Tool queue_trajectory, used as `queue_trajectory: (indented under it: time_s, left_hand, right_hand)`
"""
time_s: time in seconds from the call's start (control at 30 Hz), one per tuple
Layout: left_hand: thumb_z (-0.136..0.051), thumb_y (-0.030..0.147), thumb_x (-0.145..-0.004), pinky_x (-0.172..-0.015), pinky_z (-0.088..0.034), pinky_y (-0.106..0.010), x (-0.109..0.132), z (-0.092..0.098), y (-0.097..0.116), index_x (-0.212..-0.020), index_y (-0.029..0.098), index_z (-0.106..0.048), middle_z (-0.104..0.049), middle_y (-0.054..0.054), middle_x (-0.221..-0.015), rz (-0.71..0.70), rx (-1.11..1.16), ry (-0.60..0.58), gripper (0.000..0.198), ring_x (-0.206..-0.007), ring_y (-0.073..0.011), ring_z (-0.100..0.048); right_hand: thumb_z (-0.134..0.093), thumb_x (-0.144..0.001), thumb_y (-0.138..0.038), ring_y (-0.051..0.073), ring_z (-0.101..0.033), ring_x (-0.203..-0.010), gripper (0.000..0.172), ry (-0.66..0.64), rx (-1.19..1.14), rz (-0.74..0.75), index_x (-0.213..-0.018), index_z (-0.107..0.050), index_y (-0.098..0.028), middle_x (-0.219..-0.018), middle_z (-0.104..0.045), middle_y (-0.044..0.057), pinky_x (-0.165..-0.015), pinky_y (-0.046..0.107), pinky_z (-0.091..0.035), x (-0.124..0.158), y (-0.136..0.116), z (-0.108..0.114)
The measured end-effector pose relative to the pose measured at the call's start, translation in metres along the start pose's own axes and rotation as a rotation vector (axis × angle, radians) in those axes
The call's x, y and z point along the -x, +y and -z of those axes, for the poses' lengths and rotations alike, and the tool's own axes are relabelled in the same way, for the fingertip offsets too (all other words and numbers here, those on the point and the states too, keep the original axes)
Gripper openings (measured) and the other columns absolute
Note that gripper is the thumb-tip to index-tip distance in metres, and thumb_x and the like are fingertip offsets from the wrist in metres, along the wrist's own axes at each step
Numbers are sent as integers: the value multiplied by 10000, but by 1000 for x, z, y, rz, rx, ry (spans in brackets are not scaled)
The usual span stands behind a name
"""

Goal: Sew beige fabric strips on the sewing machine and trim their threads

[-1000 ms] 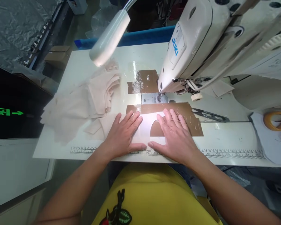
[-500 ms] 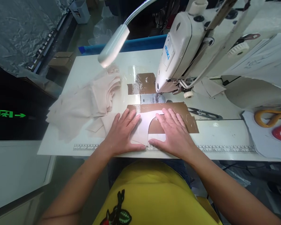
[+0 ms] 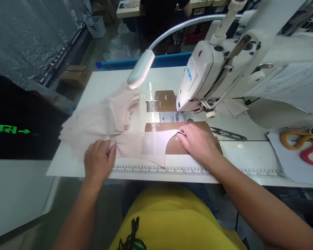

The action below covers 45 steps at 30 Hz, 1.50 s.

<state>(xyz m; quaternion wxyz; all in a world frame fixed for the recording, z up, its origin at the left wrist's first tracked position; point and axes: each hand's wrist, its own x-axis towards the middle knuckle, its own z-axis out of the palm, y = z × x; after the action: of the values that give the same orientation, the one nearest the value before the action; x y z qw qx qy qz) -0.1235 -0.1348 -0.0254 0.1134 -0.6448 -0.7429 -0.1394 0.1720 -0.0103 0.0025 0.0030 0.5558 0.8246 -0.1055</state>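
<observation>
A pale pink fabric piece [image 3: 146, 146] stretches between my two hands across the table's front part. My left hand [image 3: 99, 158] is closed on its left end, with a bunched fold showing between thumb and fingers. Its narrow right tip is pinched in my right hand [image 3: 198, 142], over a brown board [image 3: 177, 148] that lies partly under the cloth. Behind the cloth stands a white sewing machine [image 3: 198, 76], its needle area just beyond the brown board. A heap of similar pale fabric pieces [image 3: 101, 114] lies behind my left hand.
Black thread snips [image 3: 229, 134] lie right of my right hand. Scissors with orange and red handles [image 3: 296, 140] rest on white paper at the far right. A lamp [image 3: 141, 69] on a bendable neck hangs over the table. A ruler strip [image 3: 156, 170] runs along the front edge.
Both hands lay flat with fingers spread on the cloth. My left hand has moved left and closed on the cloth's left end; my right hand has pinched its right tip. The view has shifted slightly.
</observation>
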Motion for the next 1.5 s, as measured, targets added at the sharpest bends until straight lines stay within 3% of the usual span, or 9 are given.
queue_trajectory:
  time_s: [0.13, 0.33, 0.5, 0.6, 0.7, 0.83, 1.0, 1.23, 1.5]
  left_hand:
    - [-436, 272, -909, -755, -448, -343, 12, 7, -11, -908, 163, -585, -626, -80, -884, -36, 235, -31, 185, -860, -229, -566]
    - [-467, 308, -903, -838, -461, -309, 26, 13, -22, -1038, 186, -570, -627, -74, -1055, 117, 520, -63, 209, -994, -205, -578]
    - [-479, 375, -888, -612, -456, -250, 30, 24, -25, -963, 191, -576, -624, -3, -758, 288, 645, -118, 221, -666, -154, -571]
    - [-514, 402, -863, -563, -431, -228, 29, 41, -39, -954, 196, -569, -597, 15, -734, 401, 684, -4, 232, -630, -138, -540]
    - [-539, 407, -839, -643, -443, -237, 13, 55, -64, -962, 202, -582, -612, 4, -837, 442, 582, 238, 243, -723, -147, -558]
    - [-480, 381, -857, -701, -447, -256, -27, 58, -100, -951, 200, -592, -619, -4, -872, 423, 362, 402, 233, -770, -158, -574]
    - [-473, 375, -858, -842, -466, -379, -46, 38, -119, -1169, 156, -546, -589, -114, -1184, 260, 98, 149, 387, -1051, -283, -546]
    - [-451, 272, -898, -1033, -390, -439, -49, 21, -74, -1206, 168, -533, -564, -122, -1234, -100, 189, 218, 336, -1186, -250, -488]
    - [-441, 372, -923, -1101, -254, -559, -81, 0, -3, -1336, 211, -476, -234, -157, -1525, -213, 181, -223, 444, -1414, -367, -151]
  right_hand:
    - [-333, -929, -256, 199, -604, -776, 266, 3, -89, 51, -805, -563, -205, -892, -644, 41, -626, 312, -410, -2, 2, -1]
    - [-402, -917, -369, 245, -608, -944, 272, 75, -93, 154, -1064, -563, -206, -1188, -595, 85, -696, 338, -454, -11, -2, -11]
    - [-357, -932, -300, 208, -625, -792, 277, 92, -217, 323, -824, -592, -201, -873, -660, 60, -699, 326, -472, -22, -27, -11]
    - [-391, -931, -328, 173, -619, -665, 246, 152, -542, 323, -821, -575, -208, -720, -645, 21, -665, 307, -488, -25, -50, 5]
    - [-436, -913, -361, 154, -602, -556, 224, 174, -841, 294, -849, -567, -191, -628, -624, 5, -594, 295, -505, -43, -79, 21]
    - [-388, -913, -334, 175, -661, -751, 272, 277, -858, 330, -967, -581, -150, -836, -694, 73, -758, 336, -529, -97, -111, 26]
    - [-451, -836, -260, 285, -554, -1139, 453, 305, -747, 319, -1259, -517, -114, -1298, -547, 177, -943, 456, -448, -138, -110, 9]
    - [-448, -834, -264, 307, -434, -1281, 420, 303, -542, 380, -1226, -563, -166, -1348, -510, 142, -1033, 539, -361, -104, -70, -18]
    - [-398, -905, -298, 274, -561, -1150, 330, 157, -218, 582, -1096, -645, -191, -1264, -567, 131, -962, 454, -473, -65, -48, -14]
